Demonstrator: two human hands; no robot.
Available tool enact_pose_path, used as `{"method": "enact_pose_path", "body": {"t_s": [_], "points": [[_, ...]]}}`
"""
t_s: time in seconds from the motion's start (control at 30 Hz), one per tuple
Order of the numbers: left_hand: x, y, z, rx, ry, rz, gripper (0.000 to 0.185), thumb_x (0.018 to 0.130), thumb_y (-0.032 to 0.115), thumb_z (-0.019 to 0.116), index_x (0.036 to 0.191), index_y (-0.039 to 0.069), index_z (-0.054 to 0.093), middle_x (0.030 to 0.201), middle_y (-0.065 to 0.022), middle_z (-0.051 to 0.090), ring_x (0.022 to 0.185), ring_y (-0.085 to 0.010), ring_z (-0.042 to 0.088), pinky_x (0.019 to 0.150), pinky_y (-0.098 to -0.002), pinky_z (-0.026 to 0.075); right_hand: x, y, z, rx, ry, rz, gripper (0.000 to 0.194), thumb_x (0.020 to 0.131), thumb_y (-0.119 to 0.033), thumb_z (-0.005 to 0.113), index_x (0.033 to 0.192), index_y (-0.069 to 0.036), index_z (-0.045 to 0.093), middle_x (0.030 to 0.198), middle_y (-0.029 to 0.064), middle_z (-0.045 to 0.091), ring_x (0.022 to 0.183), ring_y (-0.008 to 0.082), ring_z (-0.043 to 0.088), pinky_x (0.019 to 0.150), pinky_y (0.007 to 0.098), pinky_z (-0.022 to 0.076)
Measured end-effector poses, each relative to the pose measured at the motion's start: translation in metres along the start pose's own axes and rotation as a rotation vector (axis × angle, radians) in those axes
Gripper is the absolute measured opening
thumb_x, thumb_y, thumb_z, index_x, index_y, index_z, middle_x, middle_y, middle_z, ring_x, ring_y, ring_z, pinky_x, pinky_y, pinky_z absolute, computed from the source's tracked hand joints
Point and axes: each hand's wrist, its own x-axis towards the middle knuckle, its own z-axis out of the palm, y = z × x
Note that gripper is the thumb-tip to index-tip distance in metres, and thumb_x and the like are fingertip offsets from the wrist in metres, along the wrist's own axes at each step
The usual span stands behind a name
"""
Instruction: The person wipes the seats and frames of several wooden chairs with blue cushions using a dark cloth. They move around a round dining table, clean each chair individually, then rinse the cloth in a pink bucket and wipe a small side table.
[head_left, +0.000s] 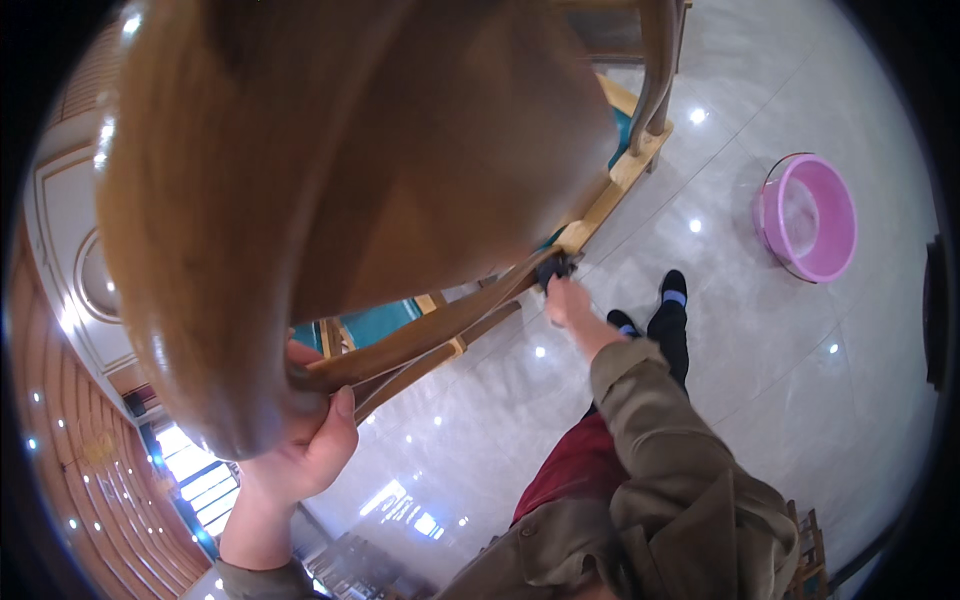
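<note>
A brown wooden chair (420, 172) fills the upper left, its broad curved panel very close to the camera. My left hand (311, 457) grips the chair's frame at the lower left, its thumb along a wooden rail (420, 337) and some fingers hidden behind the wood. Toward the far end of that rail, my right hand (568, 300) holds a dark cloth (553, 270) against the wood. Teal seat material (382, 322) shows beneath the panel.
A pink bucket (844, 217) with a wire handle and some cloudy liquid stands on the glossy tiled floor (750, 330) to the right. Another wooden chair's frame (652, 90) rises at the upper middle. Wooden furniture (810, 540) is partly visible at the lower right.
</note>
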Motion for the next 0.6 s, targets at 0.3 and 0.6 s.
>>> {"method": "enact_pose_path", "body": {"t_s": [0.3,0.6], "points": [[0.008,0.021,0.007,-0.1,0.083,-0.042,0.022,0.075,0.002,0.071,0.094,-0.004,0.061,0.083,-0.0079,0.061,0.076,-0.018,0.059,0.079,-0.0297,0.047,0.039,0.024,-0.04,-0.428,-0.05,-0.085,0.024,0.091,-0.024,0.051,0.1,-0.018,0.073,0.112,0.0065,0.068,0.103,0.0285,0.064,0.081,0.0447,0.0482],[0.012,0.014,0.0,0.091,0.074,-0.002,0.057,0.068,0.013,0.075,0.117,0.004,0.047,0.082,-0.014,0.065,0.074,-0.0335,0.066,0.064,-0.038,0.052,-0.127,0.253,-0.182,-0.189,-0.286,0.175,0.044,0.074,-0.019,0.057,0.114,-0.002,0.065,0.112,0.0199,0.067,0.105,0.0324,0.064,0.088,0.0409,0.0502]]}}
